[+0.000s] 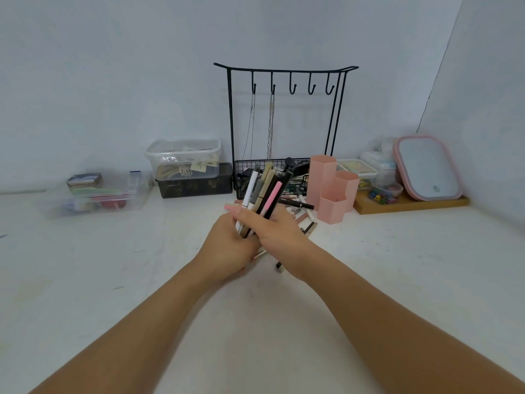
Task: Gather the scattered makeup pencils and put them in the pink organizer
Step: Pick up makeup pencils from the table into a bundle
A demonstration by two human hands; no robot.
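A bundle of makeup pencils (264, 191), white, grey, beige, black and pink, stands upright above the table's middle. My left hand (227, 245) grips its lower part from the left and my right hand (277, 230) wraps round it from the right. The pink organizer (331, 191), three hexagonal tubes of different heights, stands just right of the bundle. More pencils (298, 205) lie scattered on the table between my hands and the organizer. One dark pencil end (279, 265) shows below my right wrist.
A black wire jewellery stand (284, 115) with hanging chains and a basket rises behind the bundle. Clear plastic boxes (184, 157) (93, 194) sit at the back left. A pink-framed mirror (427, 167) and small containers rest on a wooden board (409, 206) at the right.
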